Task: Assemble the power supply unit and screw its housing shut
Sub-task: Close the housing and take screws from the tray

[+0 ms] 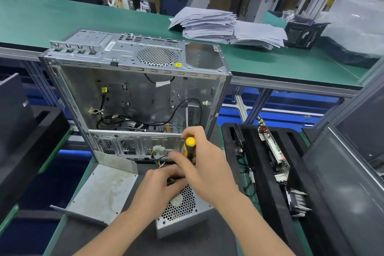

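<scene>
While the open computer case (145, 56) at frame centre holds loose cables (133, 119) and the foam tray (261, 183) at right carries circuit boards (274, 151), the power supply unit (180, 208) lies at lower centre, apparently being screwed shut. The right hand (205, 164) grips the screwdriver (189, 145); the left hand (160, 185) rests on the unit, grip unclear; next, keep the hidden tip square.

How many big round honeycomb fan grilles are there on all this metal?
2. One is in the top panel of the open computer case. The other is on the power supply unit, beside the left hand. Others may be hidden.
</scene>
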The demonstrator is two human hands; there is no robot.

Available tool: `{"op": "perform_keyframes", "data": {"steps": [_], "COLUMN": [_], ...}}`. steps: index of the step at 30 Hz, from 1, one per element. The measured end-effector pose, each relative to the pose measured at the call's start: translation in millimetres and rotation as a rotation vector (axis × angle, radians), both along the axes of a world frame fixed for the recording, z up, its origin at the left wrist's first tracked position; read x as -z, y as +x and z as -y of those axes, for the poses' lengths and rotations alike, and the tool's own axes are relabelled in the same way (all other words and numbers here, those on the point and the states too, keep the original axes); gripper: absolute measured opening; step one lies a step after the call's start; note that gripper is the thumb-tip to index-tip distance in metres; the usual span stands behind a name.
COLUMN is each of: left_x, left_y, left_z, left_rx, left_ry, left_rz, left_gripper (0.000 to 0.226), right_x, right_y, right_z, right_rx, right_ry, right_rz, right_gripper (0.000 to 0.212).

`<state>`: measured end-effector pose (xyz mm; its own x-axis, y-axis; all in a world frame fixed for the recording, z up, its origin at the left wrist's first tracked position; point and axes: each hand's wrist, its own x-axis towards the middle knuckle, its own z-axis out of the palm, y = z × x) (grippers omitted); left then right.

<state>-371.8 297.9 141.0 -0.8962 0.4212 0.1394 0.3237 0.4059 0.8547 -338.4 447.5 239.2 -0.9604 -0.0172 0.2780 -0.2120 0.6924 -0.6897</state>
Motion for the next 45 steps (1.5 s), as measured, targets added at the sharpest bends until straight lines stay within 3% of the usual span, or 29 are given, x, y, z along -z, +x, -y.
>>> {"op": "perform_keyframes", "data": {"steps": [2,6,11,16,19,23,27,33,39,45], "left_x": [-0.8,2.5,4.9,4.8,5.1,4.3,4.4,3.5,3.2,5.2], "left_y": [-0.9,-1.3,-1.4,-2.2,-1.6,-2.2,-1.6,-0.7,-0.1,-1.0], "left_z": [0.2,2.7,1.2,1.3,1.8,2.4,2.3,2.5,1.7,1.8], "left_rx": [-0.008,-0.013,-0.024,-0.025,-0.006,-0.004,-0.003,-0.011,-0.032,-0.021], "left_ry": [0.003,-0.005,-0.063,-0.075,-0.054,-0.05,-0.051,-0.044,-0.032,-0.027], "left_rz": [-0.002,0.022,0.022,0.027,0.009,-0.004,-0.009,0.019,0.039,0.04], "left_gripper": [0.008,0.023,0.021,0.01,0.007,0.005,0.004,0.007,0.004,0.004], "right_x": [-8.2,-26.2,-23.6,-2.6,6.9,0.3,-20.5,-25.9,-12.3,2.8], "right_y": [-0.6,-4.2,-10.8,-5.6,-4.8,-8.6,-9.0,-12.0,-7.4,-2.2], "right_z": [-10.6,-27.4,-21.7,-5.3,-0.9,-15.0,-39.3,-41.1,-34.3,-8.9], "right_rx": [-0.239,-0.513,-0.335,0.056,0.122,-0.102,-0.436,-0.525,-0.341,0.047], "right_ry": [-0.137,-0.069,-0.041,-0.009,-0.07,-0.254,-0.23,-0.167,-0.273,-0.159], "right_rz": [0.144,0.348,0.247,0.039,-0.037,0.065,0.238,0.246,0.106,-0.136], "right_gripper": [0.035,0.041,0.027,0.052,0.05,0.023,0.037,0.04,0.037,0.039]}}
